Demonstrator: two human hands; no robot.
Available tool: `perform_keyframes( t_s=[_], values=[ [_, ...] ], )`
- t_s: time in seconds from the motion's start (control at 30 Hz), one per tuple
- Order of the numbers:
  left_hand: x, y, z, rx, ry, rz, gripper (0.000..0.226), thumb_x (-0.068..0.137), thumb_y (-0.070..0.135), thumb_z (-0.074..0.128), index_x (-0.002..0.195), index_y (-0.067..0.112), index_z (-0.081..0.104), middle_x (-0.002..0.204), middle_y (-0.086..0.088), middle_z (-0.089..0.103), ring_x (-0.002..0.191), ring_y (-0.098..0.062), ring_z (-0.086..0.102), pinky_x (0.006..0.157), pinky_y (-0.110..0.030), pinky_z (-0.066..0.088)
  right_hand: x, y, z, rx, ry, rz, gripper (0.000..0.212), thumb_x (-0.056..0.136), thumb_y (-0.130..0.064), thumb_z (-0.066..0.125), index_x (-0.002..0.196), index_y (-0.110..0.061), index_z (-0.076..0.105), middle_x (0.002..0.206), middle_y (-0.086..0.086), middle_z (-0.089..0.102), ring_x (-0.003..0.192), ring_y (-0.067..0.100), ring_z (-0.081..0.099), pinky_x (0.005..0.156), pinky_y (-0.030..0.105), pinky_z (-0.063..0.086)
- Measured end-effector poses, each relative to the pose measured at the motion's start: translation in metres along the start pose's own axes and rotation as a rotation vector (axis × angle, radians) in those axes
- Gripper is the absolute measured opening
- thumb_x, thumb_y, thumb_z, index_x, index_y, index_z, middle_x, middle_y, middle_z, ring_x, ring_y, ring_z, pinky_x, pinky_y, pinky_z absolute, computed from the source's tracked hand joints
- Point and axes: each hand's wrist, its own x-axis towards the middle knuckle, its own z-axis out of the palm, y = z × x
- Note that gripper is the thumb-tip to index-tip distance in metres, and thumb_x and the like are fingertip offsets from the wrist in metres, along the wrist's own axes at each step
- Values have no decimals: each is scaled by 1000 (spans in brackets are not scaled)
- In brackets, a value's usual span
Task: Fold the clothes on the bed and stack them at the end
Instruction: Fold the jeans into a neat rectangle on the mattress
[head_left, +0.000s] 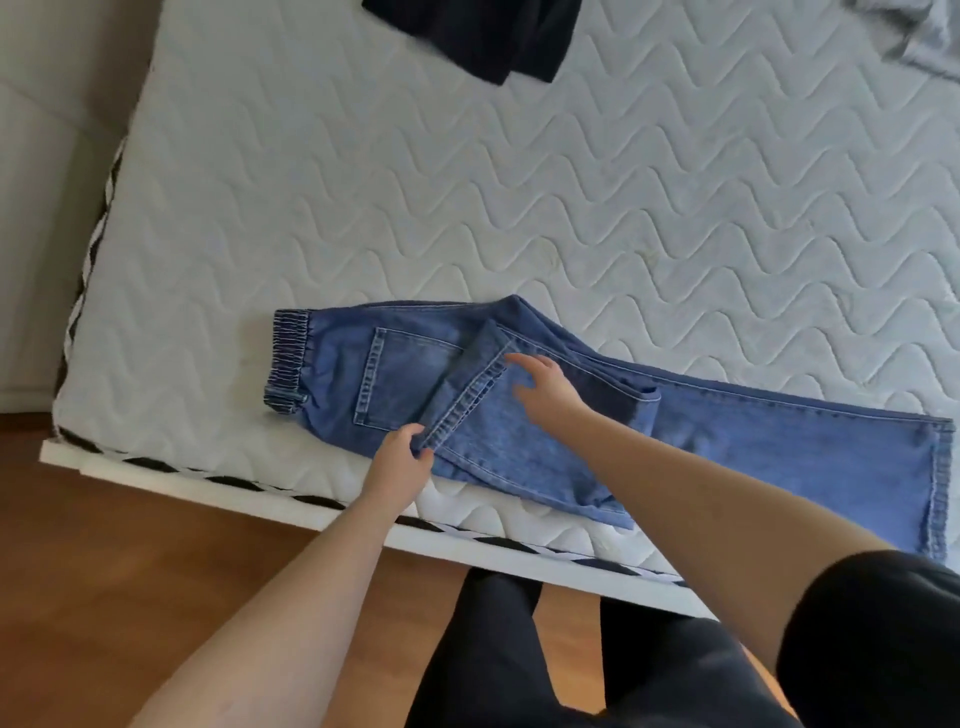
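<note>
Blue jeans (727, 431) lie flat on the bed (467, 208), along its near edge. Long axis runs left to right: elastic waistband (288, 361) points left, one leg extends to the right with its hem (937, 493) at the right frame edge. The other leg is folded back toward the waistband, its hem lying diagonally over the back pocket (400, 374).

Left hand (402, 457) pinches the near corner of the folded hem. Right hand (545, 384) rests on the folded leg with fingers spread.

Dark garment (478, 31) lies at the far edge of the bed, well apart from the jeans. Grey garment (914, 36) at the far right corner. Wooden floor (156, 561) in front of the bed.
</note>
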Motion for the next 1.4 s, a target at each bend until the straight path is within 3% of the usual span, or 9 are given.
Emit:
perform_keyframes(
  t_s=[0.1,0.3,0.4,0.53,0.77,0.87,1.07,1.23,1.4],
  values=[
    [9,-6,4,-10,-76,13,34,98,21,53,132,21,57,142,-10,44,105,-19,55,92,-28,43,28,-13,9,-63,-29,51,52,96,-11,46,141,-37,47,161,6,14,84,22,56,46,17,42],
    [13,-10,10,66,-275,-40,31,98,33,52,127,34,64,164,-5,7,143,-25,32,112,-31,31,51,-25,14,-116,-40,72,43,96,-17,55,139,-21,54,141,15,42,83,23,54,69,28,46],
    [6,-8,14,135,-233,0,54,91,37,66,139,17,52,157,-6,22,137,-26,39,111,-37,35,31,-26,12,-31,65,19,27,94,-27,61,120,-23,67,108,3,65,64,10,53,53,18,44],
    [-17,8,18,-24,-33,128,31,82,26,78,105,13,62,117,-3,54,104,-23,58,90,-37,48,-8,-22,-3,208,247,-49,5,86,-40,71,84,-36,67,74,-14,65,50,-3,51,44,12,39],
    [-65,66,15,-245,-84,285,42,84,18,73,121,27,55,96,20,62,89,-4,63,74,-18,49,-69,-1,-53,593,346,-6,40,88,-15,71,119,-32,53,101,-8,70,90,9,68,73,21,55],
    [-84,86,8,-174,-199,382,32,84,22,74,110,35,61,87,27,62,79,14,59,67,-5,43,-98,0,-79,783,258,-4,15,91,-9,68,105,-11,65,89,1,76,88,17,71,72,23,56],
    [-125,137,-12,308,-497,589,49,82,48,73,126,31,60,118,16,59,103,-3,59,87,-20,46,-170,-6,-125,767,179,-92,13,92,-15,67,103,-9,69,90,8,74,77,16,70,65,25,56],
    [-155,195,-29,-105,-116,835,51,94,23,65,137,39,42,134,9,41,100,5,56,88,-14,48,-226,-11,-147,563,165,-235,7,88,-12,70,94,-15,74,85,0,76,81,11,70,73,21,55],
    [-166,259,-36,-56,-403,855,62,97,23,60,139,58,30,144,22,37,110,3,56,96,-9,43,-265,-5,-161,453,244,-255,16,83,-17,78,94,-10,69,83,1,77,80,12,73,71,22,57]
  ],
)
